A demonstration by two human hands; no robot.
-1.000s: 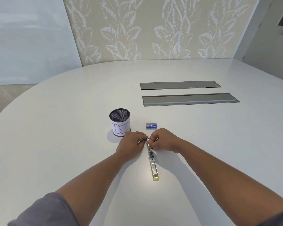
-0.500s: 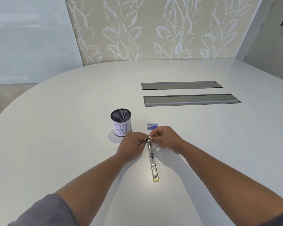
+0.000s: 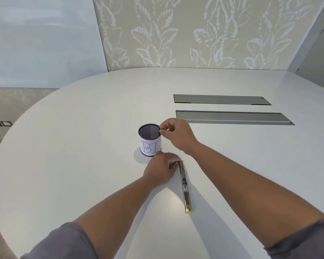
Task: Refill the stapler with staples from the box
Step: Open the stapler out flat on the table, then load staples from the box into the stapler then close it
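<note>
The silver stapler [image 3: 184, 184] lies opened out flat on the white table [image 3: 82, 146], its yellow-tipped end nearest me. My left hand [image 3: 161, 171] grips its far end with curled fingers. My right hand [image 3: 176, 135] hovers at the rim of the black mesh cup labelled "BIN" [image 3: 150, 146]. Its thumb and forefinger pinch a tiny bit, too small to identify, just over the cup's opening. The staple box is hidden behind my right hand.
Two long grey cable hatches [image 3: 232, 117] are set into the table beyond my right hand. The table's curved edge runs along the left. A leaf-patterned wall panel [image 3: 195, 34] stands behind.
My right hand left the stapler's far end and rose up and left to the bin's rim, fingertips pinched. It now covers the blue box. My left hand stays on the stapler.
</note>
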